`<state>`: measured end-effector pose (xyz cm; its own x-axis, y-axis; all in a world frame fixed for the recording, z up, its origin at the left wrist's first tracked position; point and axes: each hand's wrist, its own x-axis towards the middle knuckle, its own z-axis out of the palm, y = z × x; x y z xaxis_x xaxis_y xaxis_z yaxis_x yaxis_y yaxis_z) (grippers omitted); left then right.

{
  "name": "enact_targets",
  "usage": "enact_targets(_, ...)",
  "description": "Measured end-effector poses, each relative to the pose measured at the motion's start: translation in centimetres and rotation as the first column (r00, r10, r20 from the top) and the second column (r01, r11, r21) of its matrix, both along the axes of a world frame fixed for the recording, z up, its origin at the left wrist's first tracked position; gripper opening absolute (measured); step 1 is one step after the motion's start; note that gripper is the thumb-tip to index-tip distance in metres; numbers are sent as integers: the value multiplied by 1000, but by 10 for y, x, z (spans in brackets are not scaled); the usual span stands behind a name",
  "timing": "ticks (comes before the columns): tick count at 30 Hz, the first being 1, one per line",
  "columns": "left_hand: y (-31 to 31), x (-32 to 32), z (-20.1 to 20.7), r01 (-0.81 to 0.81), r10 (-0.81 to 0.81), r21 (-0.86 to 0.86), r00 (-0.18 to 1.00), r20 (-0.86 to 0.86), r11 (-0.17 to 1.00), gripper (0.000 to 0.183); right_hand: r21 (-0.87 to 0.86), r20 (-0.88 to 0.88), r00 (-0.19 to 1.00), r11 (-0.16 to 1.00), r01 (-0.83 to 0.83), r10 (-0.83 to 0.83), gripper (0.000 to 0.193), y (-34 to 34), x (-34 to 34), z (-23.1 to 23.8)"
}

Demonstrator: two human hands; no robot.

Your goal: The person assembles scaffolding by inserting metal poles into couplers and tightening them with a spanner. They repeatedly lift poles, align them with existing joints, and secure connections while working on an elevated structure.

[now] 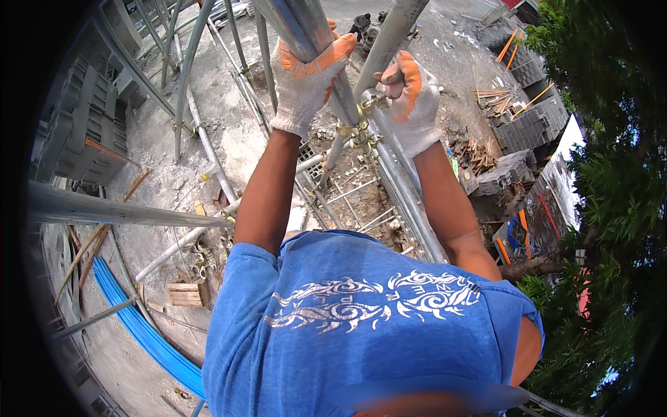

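In the head view, we find the left hand (309, 73), in a white knit glove with an orange palm, closed around a grey round metal pole (295, 28). The right hand (411, 101), gloved alike, is curled just beside the brass-coloured metal couplers (360, 132); we cannot tell whether it grips anything. The pole runs down to the couplers. We judge the joint partly made up; its tightness is unconfirmed, so fastening may remain. A white swirl print (354, 311) with lettering marks the blue cloth shirt (375, 358); we make out no label on the pole.
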<state>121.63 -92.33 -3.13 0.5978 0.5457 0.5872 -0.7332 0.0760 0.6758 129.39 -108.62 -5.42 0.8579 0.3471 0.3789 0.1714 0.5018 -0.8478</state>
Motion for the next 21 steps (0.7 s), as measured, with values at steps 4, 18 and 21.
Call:
enact_targets(4,-1,-1,3,36,-36,-17,999,-7,999,40,-225,64,992,966,123,-112,35,11,14,19)
enact_targets(18,-3,-4,-6,-1,12,44,969,-245,999,33,-661,364,914,741,116,181,28,36,26,30)
enact_targets(21,-6,-5,-4,-36,42,29,965,-261,999,29,-624,382,905,774,103,187,27,33,32,27)
